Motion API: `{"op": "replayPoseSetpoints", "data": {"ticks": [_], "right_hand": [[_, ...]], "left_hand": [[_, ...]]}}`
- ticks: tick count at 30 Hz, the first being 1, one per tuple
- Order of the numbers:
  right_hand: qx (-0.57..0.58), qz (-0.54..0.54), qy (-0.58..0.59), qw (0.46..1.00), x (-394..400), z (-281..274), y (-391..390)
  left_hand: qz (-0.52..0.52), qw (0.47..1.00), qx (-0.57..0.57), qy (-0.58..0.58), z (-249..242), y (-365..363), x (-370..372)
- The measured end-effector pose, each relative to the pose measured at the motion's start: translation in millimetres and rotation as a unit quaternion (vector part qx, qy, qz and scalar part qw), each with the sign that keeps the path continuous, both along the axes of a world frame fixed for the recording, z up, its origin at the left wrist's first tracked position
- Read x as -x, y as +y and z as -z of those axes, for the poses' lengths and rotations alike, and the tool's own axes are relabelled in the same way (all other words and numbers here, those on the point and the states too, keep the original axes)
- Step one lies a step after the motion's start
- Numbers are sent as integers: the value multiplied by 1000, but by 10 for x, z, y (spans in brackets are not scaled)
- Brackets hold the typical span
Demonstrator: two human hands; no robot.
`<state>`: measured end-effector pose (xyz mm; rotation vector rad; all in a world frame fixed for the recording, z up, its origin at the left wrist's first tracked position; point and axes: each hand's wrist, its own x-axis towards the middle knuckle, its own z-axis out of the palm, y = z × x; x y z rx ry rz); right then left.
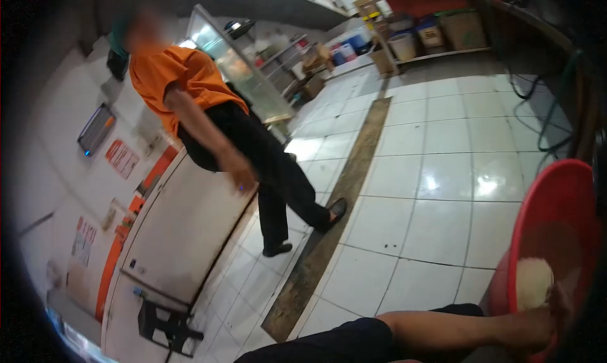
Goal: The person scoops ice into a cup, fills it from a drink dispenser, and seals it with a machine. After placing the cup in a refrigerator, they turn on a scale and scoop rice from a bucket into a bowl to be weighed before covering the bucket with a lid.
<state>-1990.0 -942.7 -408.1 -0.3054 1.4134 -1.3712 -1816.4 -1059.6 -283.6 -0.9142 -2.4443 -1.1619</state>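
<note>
My left forearm crosses the lower right, and my left hand (532,331) is at the rim of a red plastic tub (523,202). The fingers curl into the shadow there, against a pale, rounded, rough-looking thing (534,282) just inside the tub. Its kind does not show. Dark cloth (335,344) covers part of my body along the bottom edge. My right hand is outside the visible picture.
A person in an orange shirt (190,78) walks on the white tiled floor (436,173). A white chest freezer (190,211), a black stool (167,328), a glass-fronted cabinet (221,53) and a shelf with bins (442,54) stand around. A hose (553,119) hangs at right.
</note>
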Motion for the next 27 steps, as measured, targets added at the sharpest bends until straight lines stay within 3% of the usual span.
{"op": "replayPoseSetpoints", "data": {"ticks": [3,5,7,10,12,13,14,21,27], "right_hand": [[59,63,-18,996,-129,-190,119],[86,100,-20,991,-240,-350,200],[92,128,-18,987,-364,-538,231],[124,235,-29,964,-581,-937,84],[126,246,-7,961,-690,-1136,113],[123,253,16,959,-717,-1201,163],[123,261,22,957,-716,-1220,232],[162,303,-11,939,-842,-1300,524],[194,348,-38,916,-899,-1293,708]], "left_hand": [[43,988,-147,-24,47,82,2],[57,989,-129,45,-27,70,-109],[108,992,-4,-69,-349,-111,-229],[84,995,-29,-48,-232,-9,-266],[69,996,-59,-19,-319,-12,-291],[92,992,-21,-86,-403,-71,-298],[115,982,17,-150,-452,-100,-290],[98,989,-8,-107,-317,-87,-297],[159,974,63,-148,-330,-157,-307]]}}
